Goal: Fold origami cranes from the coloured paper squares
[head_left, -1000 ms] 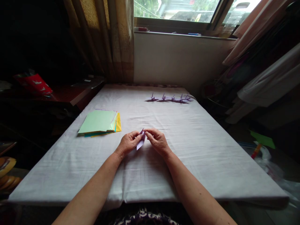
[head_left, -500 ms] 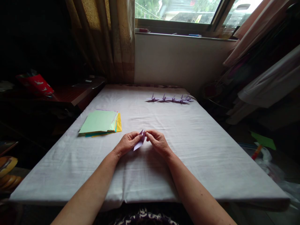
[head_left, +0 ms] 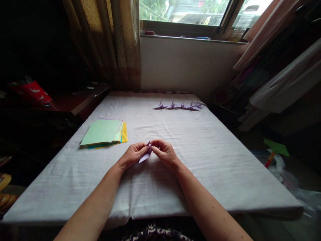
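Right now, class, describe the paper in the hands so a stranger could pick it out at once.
Below the window is a large table covered in pale cloth. Near its middle, the left hand and right hand meet around a small folded piece of purple paper. Unlike the purple paper birds standing at the far end, it is being held.

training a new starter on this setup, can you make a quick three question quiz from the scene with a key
1. Multiple choice: what colour is the top sheet of the paper stack?
a) black
b) light green
c) brown

2. True or false: the left hand holds a folded purple paper.

3. Fill in the blank: seen from the person, the paper cranes sit toward the ____ end of the white cloth.

Key:
1. b
2. True
3. far
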`<move>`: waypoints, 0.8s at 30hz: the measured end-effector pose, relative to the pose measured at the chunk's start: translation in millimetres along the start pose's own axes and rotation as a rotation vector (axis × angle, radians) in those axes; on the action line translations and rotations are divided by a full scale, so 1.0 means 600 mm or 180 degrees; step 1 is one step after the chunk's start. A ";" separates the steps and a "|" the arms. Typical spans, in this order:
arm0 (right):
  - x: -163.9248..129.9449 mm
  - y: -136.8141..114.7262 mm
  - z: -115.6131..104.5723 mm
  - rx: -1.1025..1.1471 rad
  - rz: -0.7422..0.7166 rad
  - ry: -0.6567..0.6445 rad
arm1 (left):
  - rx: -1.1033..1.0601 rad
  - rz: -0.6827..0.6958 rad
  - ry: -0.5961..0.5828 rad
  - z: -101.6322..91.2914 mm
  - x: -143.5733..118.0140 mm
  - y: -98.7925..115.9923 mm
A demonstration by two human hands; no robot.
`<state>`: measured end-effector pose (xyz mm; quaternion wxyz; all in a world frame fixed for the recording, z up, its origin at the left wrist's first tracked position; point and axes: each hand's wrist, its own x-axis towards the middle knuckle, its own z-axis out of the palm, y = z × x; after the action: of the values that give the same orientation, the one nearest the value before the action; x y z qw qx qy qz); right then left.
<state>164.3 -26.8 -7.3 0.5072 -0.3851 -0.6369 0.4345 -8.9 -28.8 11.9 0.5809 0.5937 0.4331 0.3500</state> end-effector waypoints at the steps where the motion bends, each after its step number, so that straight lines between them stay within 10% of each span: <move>1: -0.001 0.000 0.000 -0.0050 -0.0048 0.0024 | -0.0011 -0.0007 0.0012 0.001 0.000 0.001; 24: 0.000 -0.015 0.003 0.0164 0.0235 0.0155 | -0.0245 -0.0169 0.0111 0.003 -0.001 -0.001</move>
<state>161.8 -29.9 1.3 0.5159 -0.4055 -0.5984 0.4597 -7.5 -30.2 11.5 0.6048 0.5530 0.4450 0.3611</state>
